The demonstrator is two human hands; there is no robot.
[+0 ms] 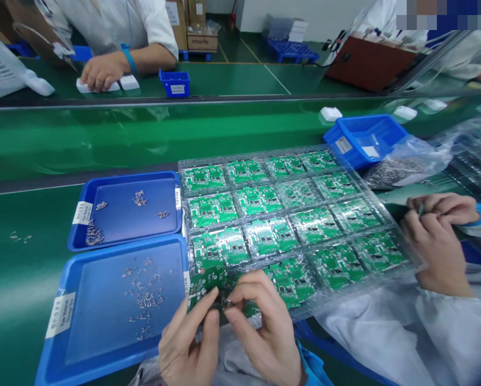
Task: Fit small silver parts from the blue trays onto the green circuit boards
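My left hand (190, 338) and my right hand (264, 327) meet at the bottom middle, fingertips pinched together on a small metal component (223, 304). They hover over the near-left green circuit board (208, 281) of a clear plastic tray (288, 214) that holds several green boards in rows. A blue tray (103, 321) with several scattered small metal parts lies just left of my left hand.
A second blue tray (127, 209) with a few parts sits behind the first. A blue bin (363, 139) and a plastic bag of parts (405, 163) lie at right. A co-worker's hands (437, 236) work at right; another person's hand (101, 69) rests across the green conveyor belt (103, 139).
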